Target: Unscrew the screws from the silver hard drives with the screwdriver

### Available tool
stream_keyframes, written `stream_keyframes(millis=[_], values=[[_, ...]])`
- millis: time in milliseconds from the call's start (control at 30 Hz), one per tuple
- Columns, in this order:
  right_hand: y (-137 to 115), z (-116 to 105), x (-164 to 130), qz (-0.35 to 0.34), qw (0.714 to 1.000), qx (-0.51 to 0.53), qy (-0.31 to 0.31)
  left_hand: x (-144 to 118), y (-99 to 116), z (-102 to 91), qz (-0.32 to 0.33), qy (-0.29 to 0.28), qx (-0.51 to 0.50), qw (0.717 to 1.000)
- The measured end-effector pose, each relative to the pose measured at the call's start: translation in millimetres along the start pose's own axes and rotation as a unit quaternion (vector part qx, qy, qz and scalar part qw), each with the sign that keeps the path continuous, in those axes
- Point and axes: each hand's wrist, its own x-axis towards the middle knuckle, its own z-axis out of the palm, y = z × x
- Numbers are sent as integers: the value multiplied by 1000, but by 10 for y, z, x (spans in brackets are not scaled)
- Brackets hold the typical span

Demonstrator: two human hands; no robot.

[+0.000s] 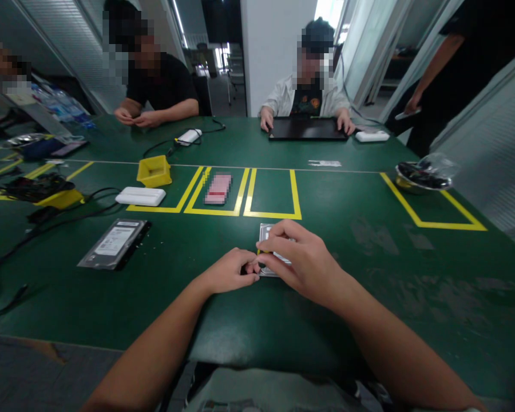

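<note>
Both hands rest on a small metal drive (266,233) just below the yellow squares (271,194). Left hand (232,272) is curled, pinching its edge; right hand (300,257) lies cupped over it.

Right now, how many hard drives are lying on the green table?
2. One hard drive lies bare at the left; a second drive sits under both hands at centre, mostly covered. More may be hidden.

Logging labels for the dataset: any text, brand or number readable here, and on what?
None can be read.
Hard drive left of the hands: white label, print too small.
Small drive under the left hand and right hand: label mostly covered, unreadable.
White strip on the green table: too blurred.
Red item in the yellow box: blurred.
</note>
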Motion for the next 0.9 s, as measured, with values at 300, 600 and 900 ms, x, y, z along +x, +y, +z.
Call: stream_keyframes(millis=[300, 600, 900], values=[[-3, 10, -5, 9, 1000, -11, 0, -5, -17, 1, -2, -2, -6, 1000], [-24, -31, 4, 22, 999, -9, -45, -17, -61, 33, -8, 11, -4, 1000], [-39, -21, -3, 45, 994, -30, -93, -7, -25, 22, -8, 17, 12, 1000]])
